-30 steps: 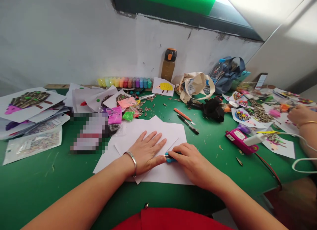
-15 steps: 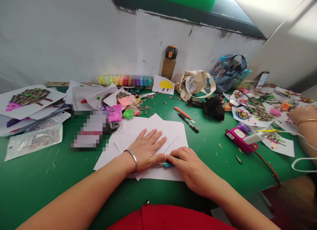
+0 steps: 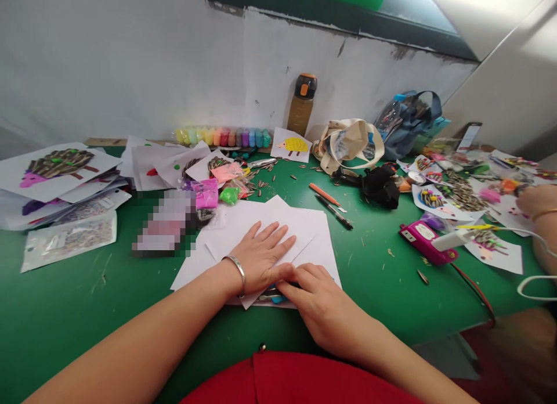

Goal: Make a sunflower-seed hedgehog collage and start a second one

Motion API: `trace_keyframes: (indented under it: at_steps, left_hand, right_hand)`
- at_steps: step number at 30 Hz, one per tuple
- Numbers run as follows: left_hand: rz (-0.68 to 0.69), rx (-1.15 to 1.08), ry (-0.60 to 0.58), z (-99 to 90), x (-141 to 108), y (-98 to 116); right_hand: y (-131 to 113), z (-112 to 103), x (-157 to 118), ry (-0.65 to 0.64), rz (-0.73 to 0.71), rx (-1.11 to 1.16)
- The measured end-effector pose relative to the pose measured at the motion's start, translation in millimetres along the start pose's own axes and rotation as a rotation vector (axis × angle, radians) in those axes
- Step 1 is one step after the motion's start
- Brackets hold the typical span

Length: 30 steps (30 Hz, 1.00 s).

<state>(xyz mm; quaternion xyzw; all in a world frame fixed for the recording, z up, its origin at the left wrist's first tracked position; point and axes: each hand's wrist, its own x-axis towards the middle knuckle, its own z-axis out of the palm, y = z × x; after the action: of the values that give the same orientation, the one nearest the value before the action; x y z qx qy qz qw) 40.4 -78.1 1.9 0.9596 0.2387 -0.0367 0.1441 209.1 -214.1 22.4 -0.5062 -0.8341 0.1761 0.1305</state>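
My left hand, with a silver bangle at its wrist, lies flat with fingers spread on a folded white sheet. This sheet rests on other white paper. Beside the left thumb, my right hand is closed over a slim tool with blue, dark and metal parts. Its shape is mostly hidden under the fingers, so its kind is unclear. The tool lies low, along the near edge of the folded sheet.
An orange cutter-like tool and a black pen lie right of the paper. Clay packets and hedgehog pictures are leftward. A magenta device is rightward, near another person's hand.
My right hand has shifted slightly left and toward me with the tool, and more of the tool shows. My left hand stays flat on the sheet. The camera view has tilted slightly.
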Motion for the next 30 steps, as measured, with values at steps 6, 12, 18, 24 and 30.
trace_keyframes:
  at_steps: [6, 12, 18, 24, 30]
  left_hand:
    - [-0.011, -0.004, -0.003, -1.7, 0.0, 2.0]
    - [-0.013, 0.008, -0.005, -0.8, 0.3, 1.7]
    - [-0.013, 0.006, 0.002, 0.2, 0.4, 0.8]
    - [-0.009, 0.013, 0.012, -0.4, -0.3, 1.5]
    - [-0.007, 0.036, 0.024, -0.7, -1.5, 2.5]
  right_hand:
    - [-2.6, -0.5, -2.6, -0.003, -0.006, 0.015]
    - [-6.7, 3.9, 1.8, -0.016, -0.013, -0.003]
    - [1.3, -20.2, -10.8, -0.066, -0.029, 0.128]
    - [64.3, -49.6, -27.5, 0.308, 0.248, 0.115]
    - [125.0, -60.5, -1.6, 0.58, 0.59, -0.216]
